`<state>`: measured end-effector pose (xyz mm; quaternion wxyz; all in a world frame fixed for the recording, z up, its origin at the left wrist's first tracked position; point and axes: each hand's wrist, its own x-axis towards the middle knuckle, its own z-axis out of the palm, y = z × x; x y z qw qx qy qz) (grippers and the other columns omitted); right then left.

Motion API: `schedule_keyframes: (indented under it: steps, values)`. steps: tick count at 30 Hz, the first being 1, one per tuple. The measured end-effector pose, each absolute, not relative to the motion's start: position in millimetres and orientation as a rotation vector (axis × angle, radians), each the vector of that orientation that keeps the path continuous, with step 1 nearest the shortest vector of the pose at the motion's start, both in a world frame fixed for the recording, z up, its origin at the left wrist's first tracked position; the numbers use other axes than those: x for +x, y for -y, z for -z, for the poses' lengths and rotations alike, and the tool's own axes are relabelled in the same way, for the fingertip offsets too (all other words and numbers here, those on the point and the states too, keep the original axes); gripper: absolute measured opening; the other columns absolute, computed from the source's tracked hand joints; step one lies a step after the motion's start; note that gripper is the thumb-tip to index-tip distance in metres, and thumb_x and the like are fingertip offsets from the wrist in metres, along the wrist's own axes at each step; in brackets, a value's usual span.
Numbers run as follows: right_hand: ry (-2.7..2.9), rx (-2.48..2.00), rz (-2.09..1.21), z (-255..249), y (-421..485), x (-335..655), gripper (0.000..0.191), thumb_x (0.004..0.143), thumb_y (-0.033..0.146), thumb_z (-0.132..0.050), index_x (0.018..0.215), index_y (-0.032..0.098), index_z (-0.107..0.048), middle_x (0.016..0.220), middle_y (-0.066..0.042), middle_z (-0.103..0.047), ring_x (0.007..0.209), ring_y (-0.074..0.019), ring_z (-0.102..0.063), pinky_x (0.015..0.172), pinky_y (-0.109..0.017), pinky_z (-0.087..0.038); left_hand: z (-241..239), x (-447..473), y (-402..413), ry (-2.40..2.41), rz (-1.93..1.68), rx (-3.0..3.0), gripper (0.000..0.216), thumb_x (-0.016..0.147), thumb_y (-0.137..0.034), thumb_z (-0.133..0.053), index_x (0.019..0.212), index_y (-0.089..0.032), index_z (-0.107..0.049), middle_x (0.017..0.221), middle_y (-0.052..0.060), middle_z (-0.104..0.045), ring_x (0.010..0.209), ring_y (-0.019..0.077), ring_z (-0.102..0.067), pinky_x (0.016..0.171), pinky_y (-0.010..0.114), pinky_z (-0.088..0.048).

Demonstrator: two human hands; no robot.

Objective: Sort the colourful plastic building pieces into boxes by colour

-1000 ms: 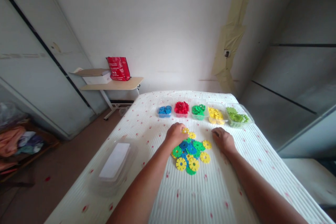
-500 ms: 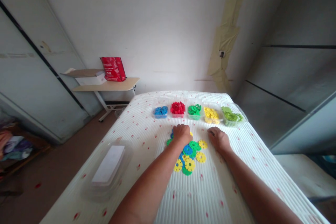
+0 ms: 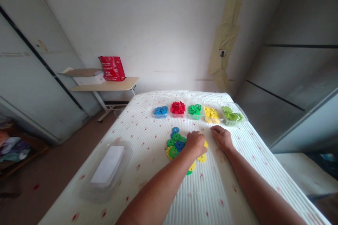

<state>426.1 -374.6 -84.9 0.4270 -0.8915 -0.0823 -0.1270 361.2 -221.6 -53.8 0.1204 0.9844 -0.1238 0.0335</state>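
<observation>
A pile of flat plastic discs (image 3: 175,144) in blue, green and yellow lies on the white bed cover (image 3: 148,168). My left hand (image 3: 195,143) rests on the right side of the pile, fingers curled down over some discs. What it holds, if anything, is hidden. My right hand (image 3: 221,137) lies on the cover just right of the pile, fingers curled, knuckles up. Behind stand small clear trays in a row: blue (image 3: 160,111), red (image 3: 177,108), green (image 3: 194,110), yellow (image 3: 211,114) and light green (image 3: 232,116) discs.
A clear plastic box with a white sheet inside (image 3: 107,168) sits at the left of the bed. A side table (image 3: 111,85) with a red bag (image 3: 112,68) and a flat box stands by the wall. Grey cabinets flank both sides.
My left hand moved from the pile's far left across to its right side, uncovering blue and green discs on the left. My right hand stayed nearly still.
</observation>
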Motion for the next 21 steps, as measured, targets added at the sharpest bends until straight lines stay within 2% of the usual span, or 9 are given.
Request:
schedule_keyframes:
  steps: [6,10,15,21]
  values:
    - [0.199,-2.231,0.336,85.9,374.6,426.7,0.028,0.066,0.035,-0.046,0.075,0.020,-0.067,0.077,-0.003,-0.070,0.071,-0.0188,-0.061,0.071,-0.030,-0.046,56.0,364.3,225.7,0.339,-0.114,2.847,0.027,0.061,-0.029,-0.064,0.086,-0.017,-0.066,0.089,0.010,-0.065,0.090,0.0260,-0.059,0.083,0.039,-0.045]
    - [0.208,-2.223,0.327,86.3,375.3,427.6,0.027,0.066,0.034,-0.046,0.075,0.020,-0.067,0.076,-0.003,-0.070,0.071,-0.0185,-0.061,0.070,-0.029,-0.046,50.2,364.5,213.8,0.253,-0.105,2.562,0.031,0.060,-0.032,-0.066,0.089,-0.019,-0.067,0.087,0.005,-0.066,0.083,0.0199,-0.060,0.079,0.031,-0.047]
    - [0.209,-2.199,0.320,84.3,375.2,427.3,0.025,0.065,0.034,-0.048,0.072,0.020,-0.067,0.076,-0.003,-0.070,0.072,-0.0190,-0.061,0.073,-0.031,-0.045,42.8,358.9,183.1,0.203,-0.176,2.260,0.031,0.063,-0.026,-0.065,0.093,-0.018,-0.066,0.091,0.001,-0.067,0.080,0.0130,-0.059,0.074,0.022,-0.047]
    - [-0.034,-1.918,0.250,80.7,373.9,424.4,0.025,0.061,0.036,-0.056,0.074,0.017,-0.066,0.063,-0.001,-0.065,0.053,-0.0145,-0.054,0.057,-0.028,-0.045,38.2,362.1,163.3,0.151,-0.226,2.340,0.031,0.060,-0.020,-0.065,0.090,-0.018,-0.066,0.089,0.001,-0.066,0.080,0.0136,-0.060,0.075,0.023,-0.048]
